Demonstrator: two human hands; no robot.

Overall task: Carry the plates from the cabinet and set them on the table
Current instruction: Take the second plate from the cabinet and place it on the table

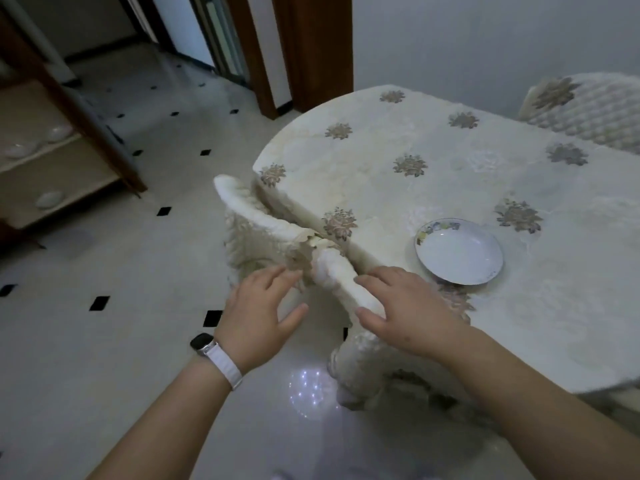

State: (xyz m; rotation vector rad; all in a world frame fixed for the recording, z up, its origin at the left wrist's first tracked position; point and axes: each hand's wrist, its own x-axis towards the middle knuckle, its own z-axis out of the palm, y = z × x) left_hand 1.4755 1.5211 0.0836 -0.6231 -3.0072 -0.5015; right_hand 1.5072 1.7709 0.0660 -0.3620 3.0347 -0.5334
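one plate (459,252), white with a floral rim, flat on the table (398,133), close to the near edge and right of centre. table under a cream cloth with embroidered flowers. cabinet (79,109) at far left, with pale plates (19,150) on two of its shelves, well apart from the table. near chair (252,223) in a fluffy white cover, standing against the table's left edge. left hand (258,311) open, fingers spread and slightly bent, holding nothing, just beside the chair's top rail on its left; contact not determinable. right hand (403,306) open, fingers extended, holding nothing, laid against the right side of the same rail, just left of the plate and not touching it. watch (202,341) with a white strap on the left wrist. second chair (595,112) at the far right of the table. pale tiled floor (121,271) with small black squares.
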